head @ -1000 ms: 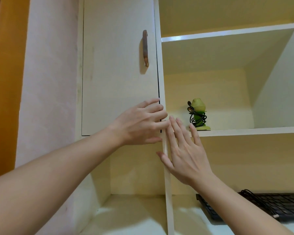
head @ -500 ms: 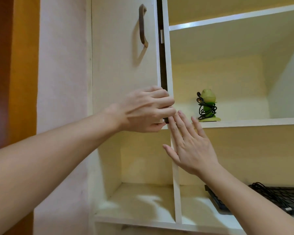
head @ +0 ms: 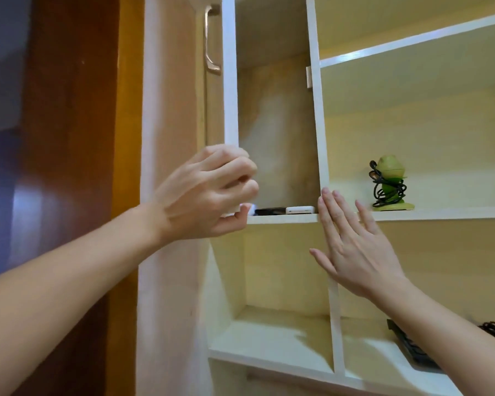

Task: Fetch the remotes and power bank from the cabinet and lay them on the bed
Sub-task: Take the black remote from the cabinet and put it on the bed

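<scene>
Gripping the door (head: 229, 81) edge, the left hand (head: 209, 192) sits just beside the remotes (head: 285, 210), lying flat lengthwise between both hands, right hand (head: 352, 247) open.

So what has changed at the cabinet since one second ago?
The left hand has swung the cabinet door open by its lower edge, uncovering flat devices on the shelf. The right hand stays flat on the divider; the green figurine is unmoved.
</scene>
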Demonstrator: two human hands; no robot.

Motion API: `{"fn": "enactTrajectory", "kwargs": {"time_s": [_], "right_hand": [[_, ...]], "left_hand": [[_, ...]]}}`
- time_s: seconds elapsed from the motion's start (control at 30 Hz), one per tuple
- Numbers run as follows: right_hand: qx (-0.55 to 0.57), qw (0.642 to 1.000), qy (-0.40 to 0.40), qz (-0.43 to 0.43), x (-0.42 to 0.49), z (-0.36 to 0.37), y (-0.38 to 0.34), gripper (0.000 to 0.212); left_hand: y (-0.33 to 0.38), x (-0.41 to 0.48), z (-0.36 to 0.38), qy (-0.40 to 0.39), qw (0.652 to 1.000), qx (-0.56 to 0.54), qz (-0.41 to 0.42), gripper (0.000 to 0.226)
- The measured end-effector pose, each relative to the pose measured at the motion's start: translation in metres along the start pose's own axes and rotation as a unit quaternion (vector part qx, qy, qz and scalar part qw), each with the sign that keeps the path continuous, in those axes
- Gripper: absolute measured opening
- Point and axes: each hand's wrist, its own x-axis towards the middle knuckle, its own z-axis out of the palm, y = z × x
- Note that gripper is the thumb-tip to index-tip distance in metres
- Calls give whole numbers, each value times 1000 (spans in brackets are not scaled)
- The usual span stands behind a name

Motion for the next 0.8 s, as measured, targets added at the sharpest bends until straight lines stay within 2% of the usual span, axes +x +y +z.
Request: {"fn": "enactTrajectory", "kwargs": {"time_s": [0.3, 0.43, 0.63, 0.8], "right_hand": [[25, 998, 10, -52, 16, 7, -28, 90], [21, 998, 9, -51, 23, 7, -33, 89], [15, 998, 13, -54, 25, 6, -33, 88], [21, 998, 12, -51, 25, 5, -34, 88]], "left_hand": [[-15, -37, -53, -119, 990, 78, -9, 20], [-16, -53, -62, -171, 977, 125, -21, 25], [-1, -72, -63, -254, 941, 212, -69, 34], [6, -91, -70, -330, 909, 225, -123, 50]]}}
